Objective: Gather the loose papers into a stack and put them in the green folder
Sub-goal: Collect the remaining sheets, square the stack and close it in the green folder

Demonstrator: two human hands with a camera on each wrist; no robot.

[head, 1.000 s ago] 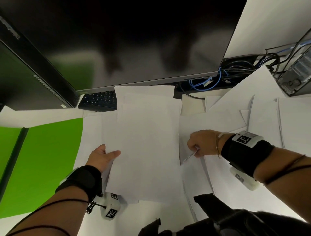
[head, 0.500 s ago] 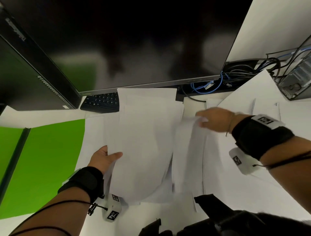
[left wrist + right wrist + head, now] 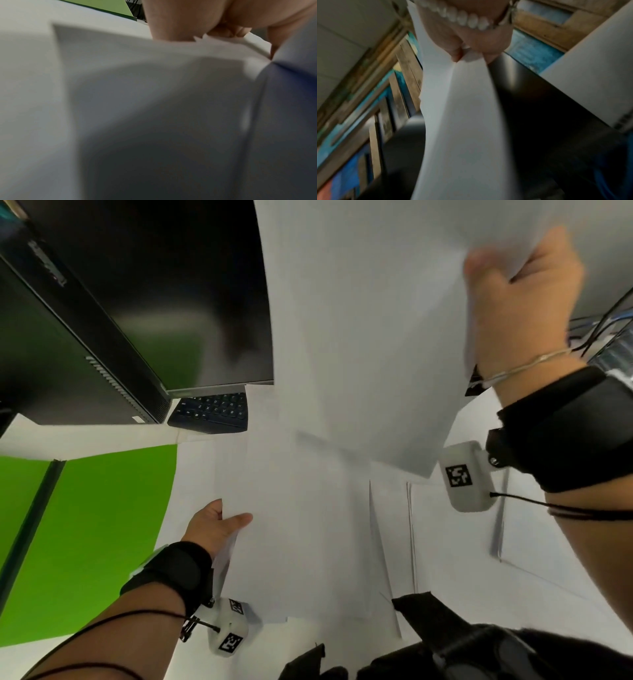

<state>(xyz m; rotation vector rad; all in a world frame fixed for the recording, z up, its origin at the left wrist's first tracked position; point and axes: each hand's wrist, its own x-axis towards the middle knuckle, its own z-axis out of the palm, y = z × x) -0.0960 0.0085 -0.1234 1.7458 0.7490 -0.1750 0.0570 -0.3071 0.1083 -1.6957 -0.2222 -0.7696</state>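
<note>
My right hand (image 3: 513, 278) is raised high at the upper right and pinches a white sheet (image 3: 359, 330) by its top edge; the sheet hangs down over the desk. The right wrist view shows the same sheet (image 3: 462, 121) held between thumb and fingers (image 3: 458, 54). My left hand (image 3: 215, 525) grips the left edge of a stack of white papers (image 3: 298, 525) lying in the middle of the desk, thumb on top. The green folder (image 3: 85, 535) lies open to the left of the stack. In the left wrist view the papers (image 3: 137, 108) fill the picture, blurred.
A dark monitor (image 3: 154, 285) and a black keyboard (image 3: 212, 412) stand behind the stack. More loose sheets (image 3: 462, 542) lie on the desk at the right. Cables (image 3: 603, 326) run at the far right. Dark cloth (image 3: 445, 645) sits at the near edge.
My right hand has lifted a sheet from the desk's right side, up and high above the stack. The left hand has kept its hold on the stack's left edge.
</note>
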